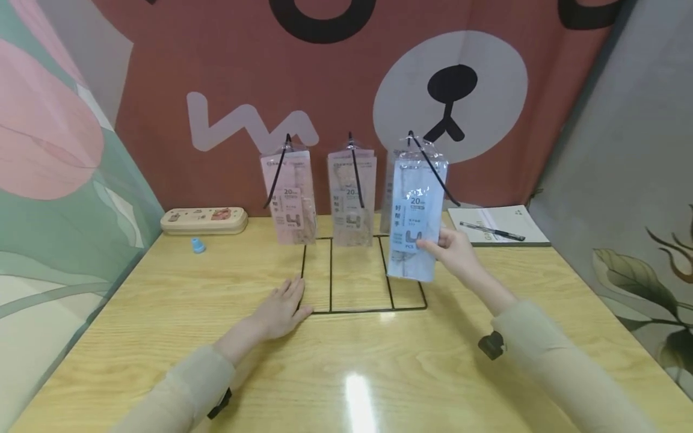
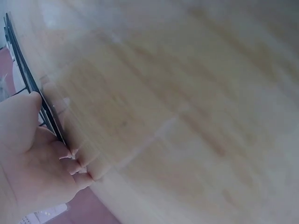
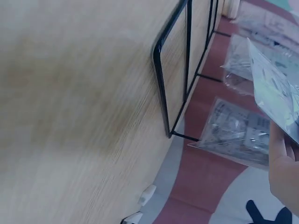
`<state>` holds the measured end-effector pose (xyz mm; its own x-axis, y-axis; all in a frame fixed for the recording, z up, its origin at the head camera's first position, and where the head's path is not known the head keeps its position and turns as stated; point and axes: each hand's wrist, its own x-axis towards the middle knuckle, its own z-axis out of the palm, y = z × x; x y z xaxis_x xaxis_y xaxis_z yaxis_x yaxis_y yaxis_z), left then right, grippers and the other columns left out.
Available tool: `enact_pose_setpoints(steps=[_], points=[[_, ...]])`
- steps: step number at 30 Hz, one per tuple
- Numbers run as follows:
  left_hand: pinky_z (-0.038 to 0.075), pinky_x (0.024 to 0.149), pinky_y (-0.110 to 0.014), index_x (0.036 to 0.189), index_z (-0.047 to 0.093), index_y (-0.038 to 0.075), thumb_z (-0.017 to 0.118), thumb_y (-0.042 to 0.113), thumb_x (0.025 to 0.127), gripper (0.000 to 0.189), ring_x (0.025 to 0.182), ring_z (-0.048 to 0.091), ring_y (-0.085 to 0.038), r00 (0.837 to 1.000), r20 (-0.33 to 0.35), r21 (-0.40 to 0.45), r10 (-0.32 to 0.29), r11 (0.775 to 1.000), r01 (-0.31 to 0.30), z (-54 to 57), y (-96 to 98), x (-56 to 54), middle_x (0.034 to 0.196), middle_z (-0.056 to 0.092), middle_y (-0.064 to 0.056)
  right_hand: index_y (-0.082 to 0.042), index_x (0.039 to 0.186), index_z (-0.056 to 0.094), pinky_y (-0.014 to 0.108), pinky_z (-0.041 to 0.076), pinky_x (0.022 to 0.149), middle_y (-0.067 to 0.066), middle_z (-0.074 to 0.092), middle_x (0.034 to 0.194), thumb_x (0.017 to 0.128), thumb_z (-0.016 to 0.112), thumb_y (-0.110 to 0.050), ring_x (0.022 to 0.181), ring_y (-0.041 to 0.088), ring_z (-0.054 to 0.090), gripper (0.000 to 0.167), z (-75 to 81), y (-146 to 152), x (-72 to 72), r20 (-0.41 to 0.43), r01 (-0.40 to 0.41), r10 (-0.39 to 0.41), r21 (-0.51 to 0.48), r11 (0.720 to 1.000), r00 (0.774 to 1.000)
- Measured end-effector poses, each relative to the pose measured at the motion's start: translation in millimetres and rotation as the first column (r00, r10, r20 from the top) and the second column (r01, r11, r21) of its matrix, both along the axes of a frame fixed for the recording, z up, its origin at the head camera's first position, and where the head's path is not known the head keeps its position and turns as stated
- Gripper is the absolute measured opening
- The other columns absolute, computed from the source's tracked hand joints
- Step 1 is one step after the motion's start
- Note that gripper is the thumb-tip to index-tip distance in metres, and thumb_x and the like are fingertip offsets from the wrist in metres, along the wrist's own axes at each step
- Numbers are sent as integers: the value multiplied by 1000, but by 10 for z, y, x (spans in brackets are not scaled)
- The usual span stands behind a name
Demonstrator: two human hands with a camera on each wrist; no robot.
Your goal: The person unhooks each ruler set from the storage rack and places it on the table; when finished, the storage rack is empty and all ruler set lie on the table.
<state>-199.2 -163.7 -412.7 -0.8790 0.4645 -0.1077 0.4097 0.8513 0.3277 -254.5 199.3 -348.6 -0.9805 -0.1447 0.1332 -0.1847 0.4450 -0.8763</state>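
A black wire display rack stands on the table, its three hooks hung with clear packets. Fingers of my left hand lie outstretched at the rack's front left corner, the thumb touching the wire; in the left wrist view, the left hand meets the frame there. With thumb and fingers, my right hand pinches the lower right edge of a blue printed packet at the right hook, in front of another packet. On the left hook hangs a pink packet; greyish-pink packets hang on the middle one.
A cream pencil case lies at the back left, with a small blue cone-shaped piece in front. At the back right, a black pen rests on a notebook. A printed cloth hangs behind the table.
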Motion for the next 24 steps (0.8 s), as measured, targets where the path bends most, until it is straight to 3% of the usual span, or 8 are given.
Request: enact_pose_setpoints(steps=[5,12,15,20,24], points=[[19,110,-64,146,15,-11,35,35,102,66,141,13,-46,1000,-11,-37,-5,999,4,-13,-18,-7,154,12,-28,5,117,61,21,54,78,20,68,108,90,64,-25,83,-1,66,41,42,98,331,45,-23,22,13,1000,999],[16,114,-60,147,16,-9,34,39,102,68,143,13,-43,1000,-21,-60,6,998,-7,-14,19,-34,155,12,-25,4,119,60,31,55,84,17,69,110,91,63,-25,89,2,68,41,71,295,773,90,-77,74,40,996,993],[16,114,-60,147,15,-8,34,39,102,68,143,12,-43,1000,-11,-62,15,998,-15,-16,19,-40,155,11,-25,4,119,60,26,54,84,14,70,109,91,63,-23,90,2,67,39,75,379,933,90,-97,92,54,994,992],[15,114,-59,148,14,-7,34,40,102,69,144,11,-42,1000,4,-70,17,997,-17,-12,13,-38,156,10,-24,3,115,63,20,52,79,-6,72,103,92,60,-13,91,3,68,29,62,606,1175,65,-166,164,25,986,984],[15,114,-59,148,13,-7,34,40,102,69,144,10,-41,1000,9,-76,14,997,-13,1,9,-36,156,10,-24,-1,113,66,20,52,78,-14,71,102,92,58,-7,93,2,67,23,44,844,1261,60,-191,189,27,981,980]])
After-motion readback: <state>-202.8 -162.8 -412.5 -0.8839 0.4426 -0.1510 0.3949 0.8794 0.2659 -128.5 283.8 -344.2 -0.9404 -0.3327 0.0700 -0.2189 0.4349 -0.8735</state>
